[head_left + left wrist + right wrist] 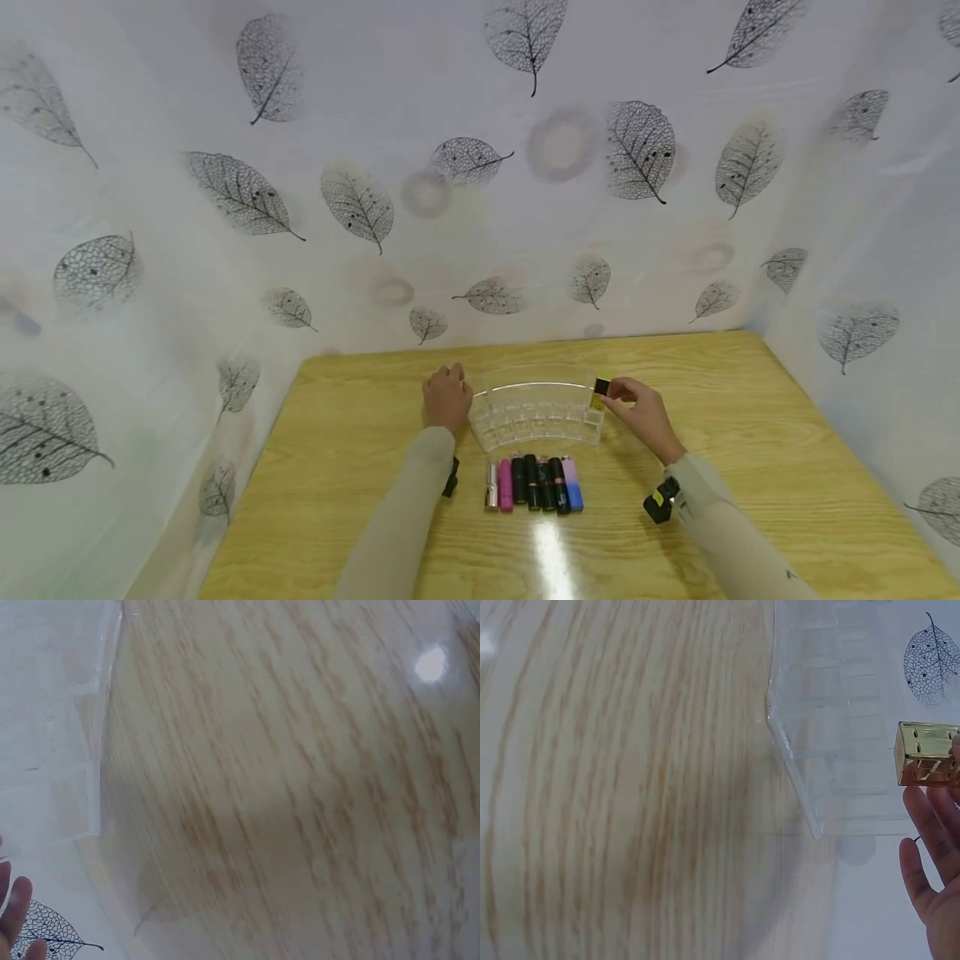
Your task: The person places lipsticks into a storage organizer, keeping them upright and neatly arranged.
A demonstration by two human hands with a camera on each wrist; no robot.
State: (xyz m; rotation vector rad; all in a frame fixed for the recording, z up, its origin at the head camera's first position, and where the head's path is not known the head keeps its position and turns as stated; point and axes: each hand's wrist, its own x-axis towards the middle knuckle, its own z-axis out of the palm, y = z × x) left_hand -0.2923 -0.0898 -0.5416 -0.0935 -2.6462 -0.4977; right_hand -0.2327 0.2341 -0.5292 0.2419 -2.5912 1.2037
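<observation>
A clear acrylic lipstick organizer [537, 417] with a curved, stepped row of compartments stands on the table. Between thumb and fingers, my right hand [637, 417] pinches a lipstick [599, 393] in a square black and gold case, over the organizer's right end. The right wrist view shows the case's gold end [924, 754] pointing out from the fingers. At the organizer's left end is my left hand [447, 398], fingertips right beside its edge; only a few fingers [16, 907] show in the left wrist view, loosely bent.
In front of the organizer lies a row of several lipsticks: a silver one [492, 486], a magenta one [506, 485], black ones [532, 482] and a pink-blue one [573, 483]. The wooden table [345, 475] meets a leaf-patterned curtain [420, 275] at its back edge.
</observation>
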